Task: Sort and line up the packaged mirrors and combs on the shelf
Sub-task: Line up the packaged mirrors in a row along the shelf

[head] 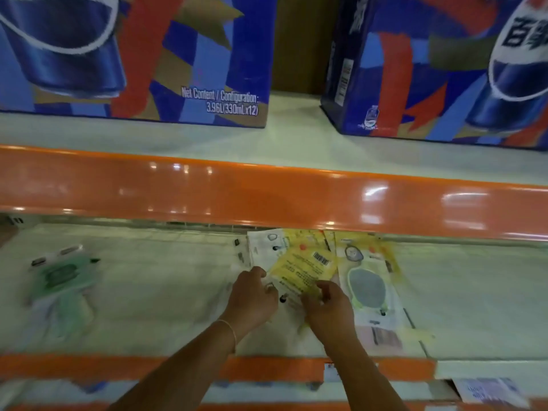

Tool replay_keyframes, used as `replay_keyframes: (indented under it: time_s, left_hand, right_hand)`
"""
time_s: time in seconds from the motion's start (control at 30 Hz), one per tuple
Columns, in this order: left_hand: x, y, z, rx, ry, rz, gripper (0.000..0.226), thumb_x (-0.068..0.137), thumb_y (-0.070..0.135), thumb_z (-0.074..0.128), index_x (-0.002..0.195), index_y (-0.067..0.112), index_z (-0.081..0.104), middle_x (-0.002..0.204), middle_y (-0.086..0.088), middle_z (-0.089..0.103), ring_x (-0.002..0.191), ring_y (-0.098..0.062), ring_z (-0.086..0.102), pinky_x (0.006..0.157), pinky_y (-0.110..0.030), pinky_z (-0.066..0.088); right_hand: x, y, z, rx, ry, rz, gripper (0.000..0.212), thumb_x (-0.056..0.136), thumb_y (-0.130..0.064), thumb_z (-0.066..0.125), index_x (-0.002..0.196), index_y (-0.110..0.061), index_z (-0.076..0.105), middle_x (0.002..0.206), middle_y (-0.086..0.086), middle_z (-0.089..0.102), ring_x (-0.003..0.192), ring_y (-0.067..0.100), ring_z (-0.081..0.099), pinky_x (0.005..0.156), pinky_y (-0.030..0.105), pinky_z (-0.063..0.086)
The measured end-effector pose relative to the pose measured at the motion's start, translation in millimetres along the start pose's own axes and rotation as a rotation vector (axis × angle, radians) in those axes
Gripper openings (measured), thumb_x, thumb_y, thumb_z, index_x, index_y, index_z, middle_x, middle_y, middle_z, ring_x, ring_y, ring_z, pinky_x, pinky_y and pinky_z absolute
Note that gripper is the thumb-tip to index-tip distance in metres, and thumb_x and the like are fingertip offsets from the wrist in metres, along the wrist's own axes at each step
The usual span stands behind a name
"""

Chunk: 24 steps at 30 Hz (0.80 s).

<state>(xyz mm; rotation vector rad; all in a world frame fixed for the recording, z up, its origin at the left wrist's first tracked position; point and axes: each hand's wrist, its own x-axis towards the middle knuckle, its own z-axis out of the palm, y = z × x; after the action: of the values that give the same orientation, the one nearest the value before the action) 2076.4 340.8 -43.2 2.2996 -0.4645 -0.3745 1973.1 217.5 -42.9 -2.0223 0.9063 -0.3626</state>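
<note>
A yellow packaged card [305, 269] with a barcode and fine print is seen on the white shelf [166, 292], tilted with its long axis running from near-left to far-right. It is pinched by the curled fingers of the left hand [252, 298] and right hand [327, 307]. A packaged oval mirror [367, 287] lies just right, lengthwise near-to-far.

Shelf edge strip [267, 200], mid frame: glossy orange, smooth, bright reflections. Shelf board [154, 292] below: matt, off-white. Yellow packet [305, 269], centre: shiny film, printed. Soda cartons [142, 57], top: printed cardboard, slight sheen.
</note>
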Motion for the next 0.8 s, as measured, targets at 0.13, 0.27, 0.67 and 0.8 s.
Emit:
replay_keyframes:
  time_s: [0.13,0.27,0.67,0.8]
  left_hand:
    - [-0.9,9.3,5.4,-0.007,0.049,-0.113,0.037,0.086,0.027,0.054,0.118,0.008,0.055,0.117,-0.012,0.056,0.101,-0.028,0.057,0.074,-0.03,0.044]
    - [-2.9,13.0,3.9,0.015,0.038,-0.13,0.017,0.083,0.026,0.052,0.092,0.012,0.056,0.106,-0.017,0.058,0.077,-0.024,0.057,0.055,-0.029,0.043]
    - [-7.6,5.0,-1.9,-0.104,-0.164,-0.138,0.026,0.087,0.023,0.057,0.069,0.018,0.038,0.054,0.007,0.042,0.037,0.0,0.042,0.04,-0.016,0.031]
    - [-9.9,1.7,-3.7,-0.109,-0.201,-0.09,0.021,0.089,0.025,0.054,0.071,0.016,0.048,0.064,0.003,0.05,0.052,-0.006,0.047,0.05,-0.02,0.035]
  right_hand:
    - [8.8,4.7,-7.1,0.112,-0.034,0.042,0.043,0.084,-0.024,0.067,0.124,-0.015,0.056,0.095,-0.005,0.062,0.083,0.017,0.061,0.069,0.032,0.054]
    - [12.4,5.8,-8.4,0.207,-0.055,0.064,0.048,0.085,-0.016,0.066,0.13,-0.012,0.051,0.083,-0.016,0.05,0.072,0.004,0.054,0.058,0.025,0.047]
    - [0.0,8.6,5.9,0.32,-0.193,0.128,0.023,0.083,-0.012,0.068,0.099,-0.026,0.061,0.099,-0.008,0.068,0.093,0.011,0.064,0.073,0.026,0.053]
    - [-9.3,9.2,4.2,0.294,-0.246,0.087,0.031,0.085,-0.009,0.064,0.111,-0.025,0.058,0.098,-0.013,0.067,0.085,-0.002,0.062,0.063,0.012,0.049]
